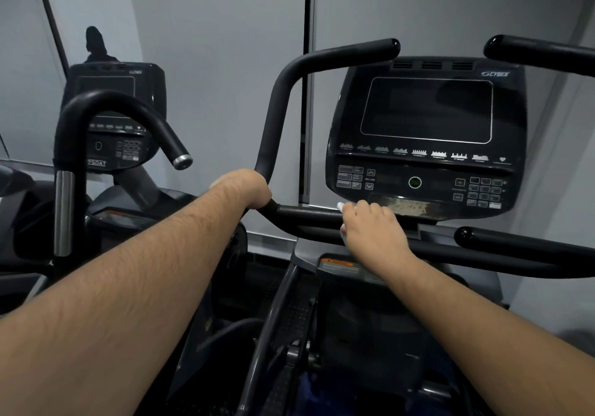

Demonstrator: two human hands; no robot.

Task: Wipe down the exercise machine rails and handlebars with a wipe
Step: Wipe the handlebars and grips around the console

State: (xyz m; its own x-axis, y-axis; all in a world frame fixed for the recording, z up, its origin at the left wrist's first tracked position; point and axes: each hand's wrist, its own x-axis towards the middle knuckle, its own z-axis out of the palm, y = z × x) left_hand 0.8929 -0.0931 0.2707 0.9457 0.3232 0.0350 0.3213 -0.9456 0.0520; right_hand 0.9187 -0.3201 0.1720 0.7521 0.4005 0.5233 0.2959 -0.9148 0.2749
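My left hand [249, 190] grips the bend of the black left handlebar [277, 103], which rises and curves right over the console. On the horizontal crossbar [309, 214] just below the console, my right hand [373, 225] presses a white wipe [342, 207]. Only small white edges of the wipe show past my fingers. The right handlebar [541, 51] reaches in from the top right, and a lower black rail [521, 238] runs to the right edge.
The dark console [425, 132] with screen and keypad stands right behind the crossbar. A second machine [112, 119] with a curved black handle [106, 103] stands close at left. Grey wall panels lie behind. Pedals and frame [289, 335] sit below.
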